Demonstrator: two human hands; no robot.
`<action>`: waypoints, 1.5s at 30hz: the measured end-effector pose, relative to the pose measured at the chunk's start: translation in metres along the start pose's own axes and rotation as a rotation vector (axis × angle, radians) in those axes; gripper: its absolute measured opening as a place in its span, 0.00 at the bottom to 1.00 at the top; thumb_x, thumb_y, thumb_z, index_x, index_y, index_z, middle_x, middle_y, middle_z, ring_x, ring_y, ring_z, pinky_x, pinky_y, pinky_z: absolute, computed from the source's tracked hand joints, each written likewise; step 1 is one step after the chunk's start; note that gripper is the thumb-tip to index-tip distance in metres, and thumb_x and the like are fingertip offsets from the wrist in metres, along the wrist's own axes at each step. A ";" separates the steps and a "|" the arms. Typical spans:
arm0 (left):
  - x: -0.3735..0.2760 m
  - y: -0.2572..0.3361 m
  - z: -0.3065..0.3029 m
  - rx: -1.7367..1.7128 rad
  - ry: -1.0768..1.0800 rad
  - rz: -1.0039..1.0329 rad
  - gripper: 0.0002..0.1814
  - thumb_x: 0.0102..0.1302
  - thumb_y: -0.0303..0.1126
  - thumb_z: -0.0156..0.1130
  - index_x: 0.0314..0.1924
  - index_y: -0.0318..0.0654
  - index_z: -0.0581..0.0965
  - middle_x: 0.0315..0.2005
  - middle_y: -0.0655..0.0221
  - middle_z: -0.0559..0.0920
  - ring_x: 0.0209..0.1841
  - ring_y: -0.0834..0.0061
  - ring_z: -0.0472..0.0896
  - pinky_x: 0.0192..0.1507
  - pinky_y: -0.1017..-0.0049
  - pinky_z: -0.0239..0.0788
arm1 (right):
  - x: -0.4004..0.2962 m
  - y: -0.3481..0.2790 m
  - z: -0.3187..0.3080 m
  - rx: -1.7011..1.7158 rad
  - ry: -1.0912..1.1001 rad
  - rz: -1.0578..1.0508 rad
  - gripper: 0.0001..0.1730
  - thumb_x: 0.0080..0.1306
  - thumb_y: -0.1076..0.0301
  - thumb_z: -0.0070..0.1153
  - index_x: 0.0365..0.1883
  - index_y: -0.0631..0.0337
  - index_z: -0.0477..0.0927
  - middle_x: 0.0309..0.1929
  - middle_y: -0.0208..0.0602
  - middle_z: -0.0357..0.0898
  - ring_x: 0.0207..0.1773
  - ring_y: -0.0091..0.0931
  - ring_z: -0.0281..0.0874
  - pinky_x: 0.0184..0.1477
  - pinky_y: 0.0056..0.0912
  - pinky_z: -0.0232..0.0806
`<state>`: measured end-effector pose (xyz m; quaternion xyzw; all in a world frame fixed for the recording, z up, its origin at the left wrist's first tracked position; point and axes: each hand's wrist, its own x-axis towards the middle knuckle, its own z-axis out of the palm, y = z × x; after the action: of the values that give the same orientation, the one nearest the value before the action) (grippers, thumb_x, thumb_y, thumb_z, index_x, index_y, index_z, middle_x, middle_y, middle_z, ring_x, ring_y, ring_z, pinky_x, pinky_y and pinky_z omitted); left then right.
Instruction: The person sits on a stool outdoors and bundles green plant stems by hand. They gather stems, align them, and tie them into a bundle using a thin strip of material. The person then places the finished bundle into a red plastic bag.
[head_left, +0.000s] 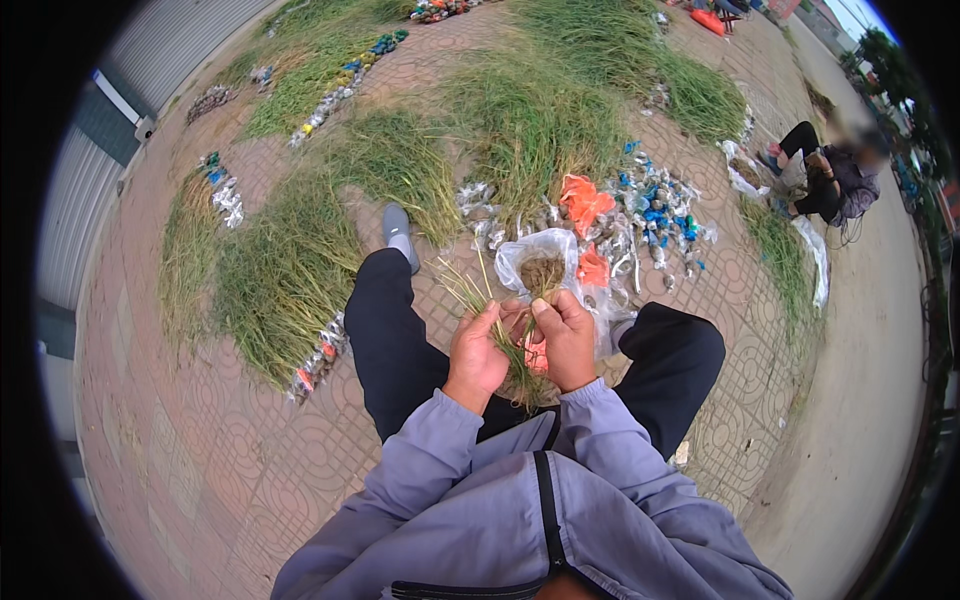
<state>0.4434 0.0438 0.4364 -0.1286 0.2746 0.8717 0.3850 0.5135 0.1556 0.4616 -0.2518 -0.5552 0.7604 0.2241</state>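
A small bunch of green and straw-coloured plant stalks (466, 289) is gripped in my left hand (480, 356), its pale ends fanning out up and to the left. Between thumb and fingers, my right hand (568, 341) pinches part of the same bunch, close beside the left. Leafy tops (529, 384) hang down between my wrists. Just beyond the right hand sits an open white plastic bag (517, 259) with brown soil (541, 274) in it. A piece of orange plastic (536, 355) shows below, between the hands.
Large heaps of cut green plants (289, 262) with bagged root ends lie on the patterned paving (300, 465). Many small plastic-wrapped bundles (660, 202) and orange bags (585, 202) lie ahead. Another person (840, 176) sits at the right near the road (862, 390). Metal shutters (64, 217) line the left.
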 end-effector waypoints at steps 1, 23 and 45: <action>0.000 0.003 0.000 -0.008 -0.012 0.012 0.05 0.72 0.32 0.61 0.41 0.39 0.79 0.39 0.64 0.84 0.50 0.65 0.82 0.57 0.60 0.73 | 0.001 0.000 -0.002 0.061 0.008 0.023 0.06 0.72 0.75 0.53 0.32 0.60 0.74 0.26 0.22 0.71 0.24 0.14 0.64 0.26 0.19 0.60; 0.039 0.094 -0.021 0.727 0.165 0.563 0.06 0.75 0.32 0.56 0.38 0.42 0.70 0.24 0.75 0.74 0.17 0.87 0.66 0.16 0.83 0.56 | 0.020 -0.041 -0.135 0.311 0.212 -0.082 0.05 0.75 0.72 0.50 0.37 0.58 0.74 0.29 0.28 0.76 0.22 0.17 0.65 0.27 0.25 0.64; 0.031 0.099 0.085 0.712 -0.028 0.305 0.06 0.68 0.28 0.65 0.39 0.42 0.74 0.20 0.78 0.70 0.14 0.87 0.64 0.13 0.84 0.50 | 0.085 -0.066 -0.157 0.288 -0.311 0.189 0.03 0.73 0.70 0.55 0.37 0.57 0.76 0.30 0.28 0.79 0.21 0.13 0.63 0.24 0.18 0.59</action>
<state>0.3482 0.0568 0.5293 0.0673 0.5708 0.7708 0.2750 0.5508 0.3413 0.4729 -0.1479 -0.4426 0.8791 0.0974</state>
